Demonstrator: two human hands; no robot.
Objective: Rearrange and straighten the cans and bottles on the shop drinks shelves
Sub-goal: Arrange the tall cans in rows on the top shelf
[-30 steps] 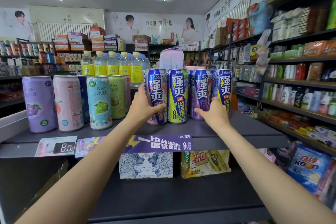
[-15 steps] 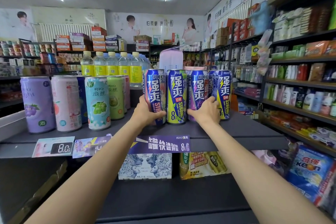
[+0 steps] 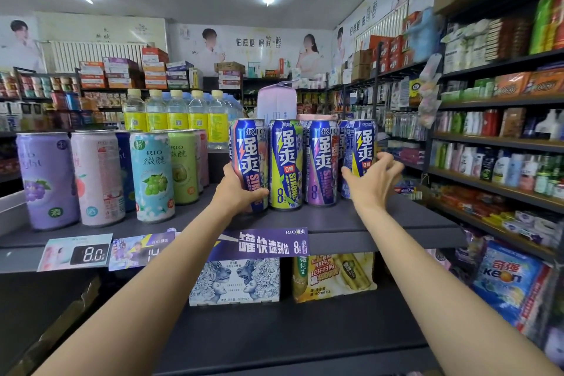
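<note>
1. Head view: the left hand [image 3: 236, 192] is gripping the leftmost blue can [image 3: 248, 162] at the front of the top shelf [image 3: 381, 223]; it is keeping that clamp from half a second ago.
2. The right hand [image 3: 374, 180] is now reaching, fingers spread, for the rightmost can [image 3: 360, 156], having left the purple can [image 3: 322, 162]; the row's right end appears next for straightening.

A small grocery shop: dark metal shelves [image 3: 503, 143] packed with bottles and packets, rows of drink cans [image 3: 285, 163], price tags [image 3: 88, 253] on shelf edges, advertising posters [image 3: 244, 46] above.
</note>
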